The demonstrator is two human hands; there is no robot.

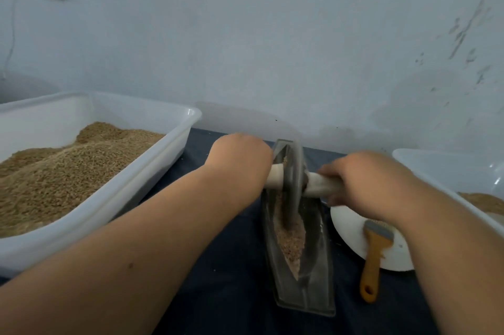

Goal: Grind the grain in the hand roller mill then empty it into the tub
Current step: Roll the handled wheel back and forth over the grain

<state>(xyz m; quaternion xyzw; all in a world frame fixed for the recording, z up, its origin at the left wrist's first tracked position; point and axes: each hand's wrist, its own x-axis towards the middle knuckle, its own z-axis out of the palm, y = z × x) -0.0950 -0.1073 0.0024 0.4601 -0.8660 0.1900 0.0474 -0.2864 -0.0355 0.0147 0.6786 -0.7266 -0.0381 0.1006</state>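
Between two white plastic tubs, on the dark-clothed worktop, head view. The grey metal boat-shaped mill trough lies lengthwise, with pale crushed grain along its groove. The grey metal roller disc stands upright in the far half, blurred. The left hand and right hand each have their grip clamped round one end of the pale wooden axle handle. Whole brown grain fills the left tub; the right tub, with finer meal, is likely the target. Press both ends evenly, keep the disc upright and roll the full groove.
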